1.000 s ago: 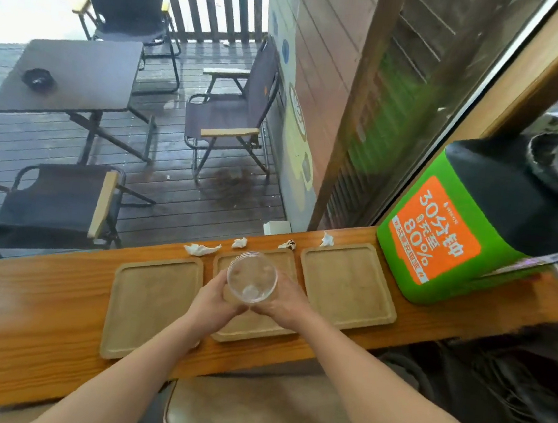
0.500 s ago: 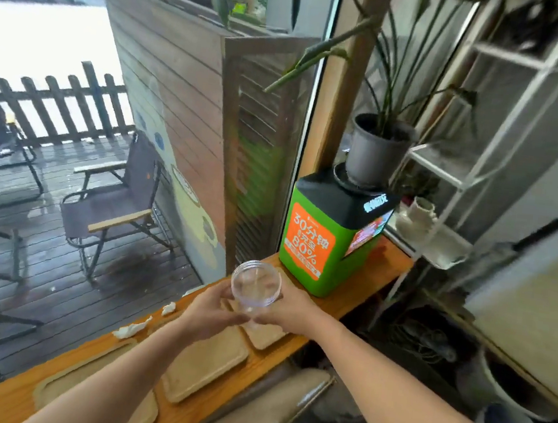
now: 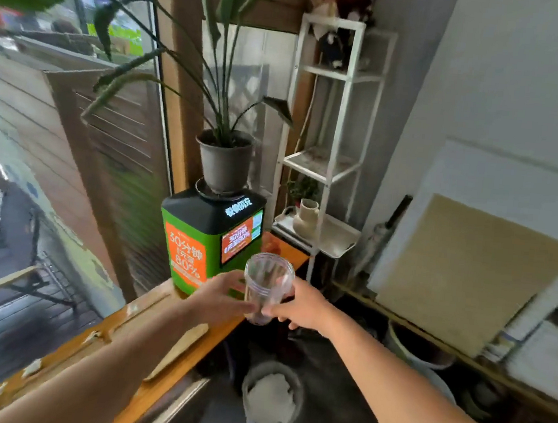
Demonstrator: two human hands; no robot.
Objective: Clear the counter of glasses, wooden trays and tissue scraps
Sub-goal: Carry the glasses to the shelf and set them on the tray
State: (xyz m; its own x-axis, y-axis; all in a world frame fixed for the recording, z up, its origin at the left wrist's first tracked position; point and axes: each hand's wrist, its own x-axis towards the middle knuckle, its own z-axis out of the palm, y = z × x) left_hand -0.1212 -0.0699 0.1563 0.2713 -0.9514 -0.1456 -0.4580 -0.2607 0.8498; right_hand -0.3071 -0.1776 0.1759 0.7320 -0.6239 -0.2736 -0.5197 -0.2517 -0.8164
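A clear, empty, straight-walled drinking glass is held upright in mid-air, just past the right end of the orange-brown wooden surface and in front of the green and orange box-shaped kiosk. The left hand has its fingers pressed on the glass's lower left wall, and the right hand has its fingers clamped on the lower right, so both grip near the base while the rim stands free. On the surface, to the near left, lie pale wooden trays, one edge showing past the left forearm, and small white tissue scraps along the far edge; these look not yet cleared. A low two-handed hold on smooth glass could slip if either hand lets go abruptly, and the glass would fall onto the dark floor or strike the surface's corner. The kiosk, with a grey potted plant on top, stands close to the left, and a white metal shelf holding a cream ceramic jug stands beyond, so a swing leftward or forward risks a knock. Open room lies to the near right above the floor, where a grey bin with something white inside, perhaps tissue, though blurred, sits below.
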